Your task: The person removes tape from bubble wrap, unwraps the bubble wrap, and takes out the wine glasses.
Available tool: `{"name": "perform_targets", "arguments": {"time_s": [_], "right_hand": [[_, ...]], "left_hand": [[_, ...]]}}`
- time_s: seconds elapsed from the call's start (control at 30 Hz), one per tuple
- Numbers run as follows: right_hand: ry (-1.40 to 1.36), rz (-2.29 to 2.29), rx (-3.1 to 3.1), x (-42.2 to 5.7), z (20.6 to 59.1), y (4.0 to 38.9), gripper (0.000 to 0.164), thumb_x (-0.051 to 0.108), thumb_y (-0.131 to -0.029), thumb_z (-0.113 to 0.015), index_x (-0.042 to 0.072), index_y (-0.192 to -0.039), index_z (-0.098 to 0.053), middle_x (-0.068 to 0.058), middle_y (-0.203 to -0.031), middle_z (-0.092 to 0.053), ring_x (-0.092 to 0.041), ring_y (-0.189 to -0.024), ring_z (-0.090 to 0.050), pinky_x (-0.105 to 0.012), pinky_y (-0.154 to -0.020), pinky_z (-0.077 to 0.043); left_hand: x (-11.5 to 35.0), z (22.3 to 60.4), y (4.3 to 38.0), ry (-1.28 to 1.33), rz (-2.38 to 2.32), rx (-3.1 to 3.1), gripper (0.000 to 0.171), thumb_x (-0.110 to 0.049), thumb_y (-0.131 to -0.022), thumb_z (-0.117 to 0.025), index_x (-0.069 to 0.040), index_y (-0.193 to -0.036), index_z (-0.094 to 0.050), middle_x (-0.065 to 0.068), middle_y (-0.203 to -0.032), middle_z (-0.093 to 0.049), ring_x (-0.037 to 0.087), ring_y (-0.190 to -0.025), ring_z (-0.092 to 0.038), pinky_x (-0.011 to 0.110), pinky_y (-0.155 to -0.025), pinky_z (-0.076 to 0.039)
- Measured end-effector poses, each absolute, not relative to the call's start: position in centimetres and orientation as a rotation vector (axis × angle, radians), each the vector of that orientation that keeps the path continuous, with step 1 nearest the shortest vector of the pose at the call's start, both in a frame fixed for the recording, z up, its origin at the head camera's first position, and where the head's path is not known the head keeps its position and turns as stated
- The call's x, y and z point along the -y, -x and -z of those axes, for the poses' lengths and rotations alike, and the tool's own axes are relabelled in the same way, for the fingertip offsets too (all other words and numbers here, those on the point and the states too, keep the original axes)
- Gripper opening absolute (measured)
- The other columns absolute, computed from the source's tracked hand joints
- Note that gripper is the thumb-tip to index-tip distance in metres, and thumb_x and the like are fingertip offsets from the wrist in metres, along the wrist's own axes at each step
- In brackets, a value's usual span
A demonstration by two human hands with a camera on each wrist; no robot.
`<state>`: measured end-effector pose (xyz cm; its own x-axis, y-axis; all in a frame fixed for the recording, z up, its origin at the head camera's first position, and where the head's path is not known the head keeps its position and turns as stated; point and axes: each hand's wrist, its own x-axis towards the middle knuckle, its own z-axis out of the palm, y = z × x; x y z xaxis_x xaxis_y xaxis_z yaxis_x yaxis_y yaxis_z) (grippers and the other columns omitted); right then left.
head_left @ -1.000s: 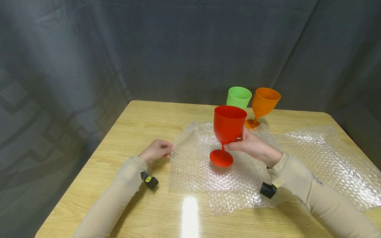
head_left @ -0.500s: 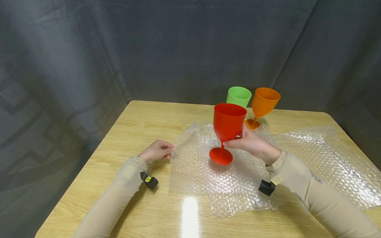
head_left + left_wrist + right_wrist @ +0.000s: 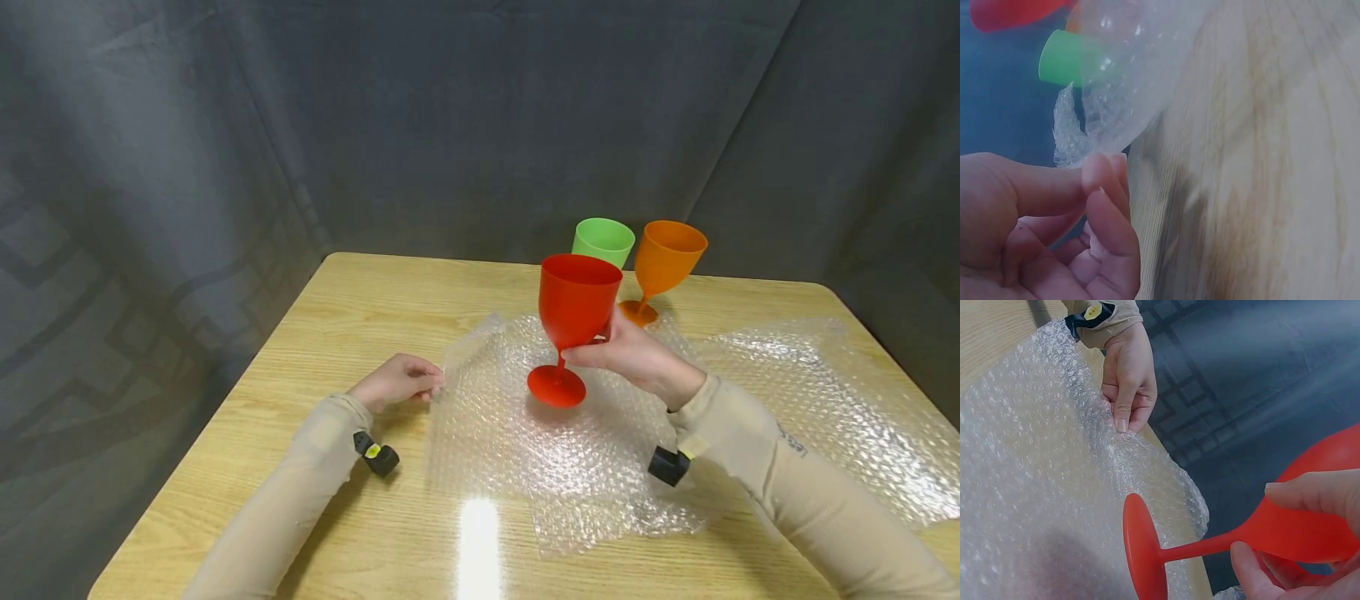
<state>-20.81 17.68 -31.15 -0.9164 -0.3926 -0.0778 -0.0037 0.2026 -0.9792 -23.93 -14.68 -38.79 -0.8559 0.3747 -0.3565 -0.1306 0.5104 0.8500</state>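
A red goblet (image 3: pixel 577 304) stands upright in the air above a sheet of bubble wrap (image 3: pixel 487 433), its round foot apart from the sheet. My right hand (image 3: pixel 637 354) grips it from the right, around the lower bowl and top of the stem; in the right wrist view thumb and fingers lie on either side of the red goblet (image 3: pixel 1310 519). At the sheet's left edge, my left hand (image 3: pixel 401 381) pinches the bubble wrap between thumb and fingers. The left wrist view shows the pinched bubble wrap (image 3: pixel 1129 81) rising from the fingertips of the left hand (image 3: pixel 1054 219).
Behind the red goblet are a green goblet (image 3: pixel 602 242), partly hidden, and an orange goblet (image 3: pixel 666 258). More bubble wrap (image 3: pixel 840 400) lies on the right of the wooden table (image 3: pixel 360 308). A dark curtain (image 3: pixel 487 133) hangs behind.
My right hand has raised the red goblet slightly, away from me. The bubble wrap's near edge has shifted slightly toward me. My left hand has barely moved, still pinching the wrap.
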Motion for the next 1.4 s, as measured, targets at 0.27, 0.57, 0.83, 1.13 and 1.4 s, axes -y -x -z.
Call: {"name": "perform_targets", "arguments": {"time_s": [0.27, 0.57, 0.83, 1.13, 1.4], "right_hand": [[0.330, 1.764, -2.187, -17.48, 31.04, 20.99, 0.059, -0.002, -0.081, -0.064, 0.020, -0.126, -0.031, -0.003, -0.117, -0.046, -0.024, -0.106, -0.047, -0.030, -0.083, -0.051], [0.348, 1.783, -2.187, -17.48, 31.27, 21.31, 0.059, -0.005, -0.081, -0.063, 0.020, -0.125, -0.033, -0.001, -0.112, -0.048, -0.020, -0.099, -0.052, -0.028, -0.080, -0.053], [0.337, 1.802, -2.193, -17.33, 31.26, 21.45, 0.055, -0.005, -0.082, -0.062, 0.023, -0.121, -0.036, 0.000, -0.110, -0.050, -0.020, -0.098, -0.052, -0.029, -0.081, -0.052], [0.288, 1.817, -2.210, -17.15, 31.20, 21.53, 0.057, -0.004, -0.081, -0.063, 0.021, -0.123, -0.033, -0.002, -0.111, -0.049, -0.021, -0.097, -0.052, -0.030, -0.081, -0.053], [0.289, 1.831, -2.208, -16.87, 31.35, 21.79, 0.064, -0.005, -0.080, -0.064, 0.022, -0.127, -0.028, -0.002, -0.116, -0.046, -0.022, -0.102, -0.050, -0.030, -0.082, -0.052]], "left_hand": [[14.82, 38.77, 23.95, -0.217, -1.328, -2.230, 0.025, -0.009, -0.094, -0.052, 0.006, -0.111, -0.061, -0.001, -0.078, -0.062, 0.005, -0.064, -0.055, 0.017, -0.064, -0.050], [14.89, 38.71, 24.00, -0.219, -1.327, -2.239, 0.027, -0.011, -0.094, -0.051, 0.007, -0.113, -0.059, 0.005, -0.087, -0.065, 0.005, -0.068, -0.057, 0.018, -0.067, -0.052], [14.68, 38.78, 24.04, -0.185, -1.344, -2.231, 0.030, -0.011, -0.092, -0.052, 0.007, -0.116, -0.056, 0.006, -0.090, -0.064, 0.006, -0.070, -0.058, 0.019, -0.069, -0.053], [14.70, 38.75, 23.88, -0.198, -1.328, -2.244, 0.031, -0.012, -0.091, -0.053, 0.006, -0.117, -0.056, 0.005, -0.088, -0.062, 0.008, -0.072, -0.058, 0.020, -0.070, -0.053], [14.76, 38.87, 23.95, -0.191, -1.323, -2.252, 0.031, -0.013, -0.091, -0.053, 0.004, -0.117, -0.056, 0.004, -0.085, -0.061, 0.009, -0.071, -0.058, 0.021, -0.069, -0.053]]}}
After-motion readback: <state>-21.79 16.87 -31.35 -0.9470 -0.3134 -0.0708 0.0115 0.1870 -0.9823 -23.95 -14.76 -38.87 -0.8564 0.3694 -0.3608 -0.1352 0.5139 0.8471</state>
